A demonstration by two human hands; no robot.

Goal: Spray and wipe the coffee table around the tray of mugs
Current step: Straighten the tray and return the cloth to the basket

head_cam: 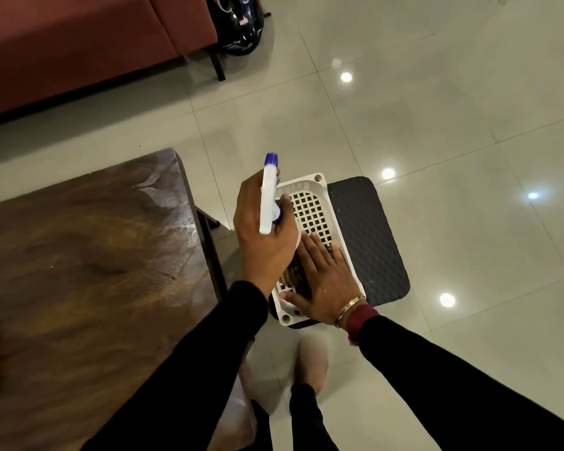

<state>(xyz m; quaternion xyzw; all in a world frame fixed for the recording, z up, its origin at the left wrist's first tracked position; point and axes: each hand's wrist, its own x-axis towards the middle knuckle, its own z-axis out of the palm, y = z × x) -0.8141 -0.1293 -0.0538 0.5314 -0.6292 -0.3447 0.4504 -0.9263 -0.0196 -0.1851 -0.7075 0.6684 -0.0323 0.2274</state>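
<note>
The dark wooden coffee table point(79, 255) fills the left side, with a wet sheen near its far right corner. My left hand point(261, 249) is shut on a white spray bottle point(268, 203) with a blue nozzle, held just right of the table, over a white perforated basket point(310, 206). My right hand point(323, 284) lies flat, fingers spread, on a dark cloth point(292, 276) inside the basket. The tray of mugs is out of view, apart from a dark shape at the left edge of the frame.
The basket sits on a black textured pad point(368, 239) on the glossy tiled floor point(437, 125). A red sofa point(79, 37) stands at the back left, with a black object point(238, 24) beside it. My foot point(311, 362) is below the basket.
</note>
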